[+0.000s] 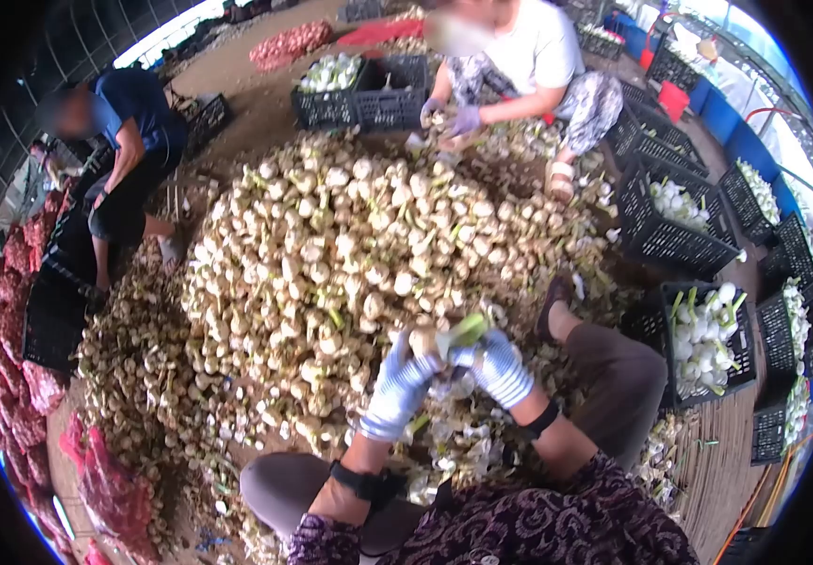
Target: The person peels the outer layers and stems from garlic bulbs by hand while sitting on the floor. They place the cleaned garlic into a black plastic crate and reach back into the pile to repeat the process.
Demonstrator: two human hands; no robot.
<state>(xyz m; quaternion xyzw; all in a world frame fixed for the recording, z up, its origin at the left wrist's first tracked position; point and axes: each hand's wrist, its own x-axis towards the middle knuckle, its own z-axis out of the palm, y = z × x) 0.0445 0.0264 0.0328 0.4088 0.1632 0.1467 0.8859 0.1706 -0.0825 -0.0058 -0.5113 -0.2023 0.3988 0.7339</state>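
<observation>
Both of my hands wear striped blue-and-white gloves and meet over the near edge of a large heap of garlic bulbs (331, 245). My left hand (400, 386) is closed around a brownish garlic bulb (423, 341). A green stem (468, 330) sticks up between the hands, beside the fingers of my right hand (499, 370). The right fingers are curled, and what they grip is too small to make out. Loose peelings (458, 443) lie below my hands.
At right, black crates (675, 240) stand in rows, one holding white garlic (705, 339). A person in white (534, 47) sits across the heap; another person (143, 113) bends at left. Red mesh sacks (110, 480) lie at lower left.
</observation>
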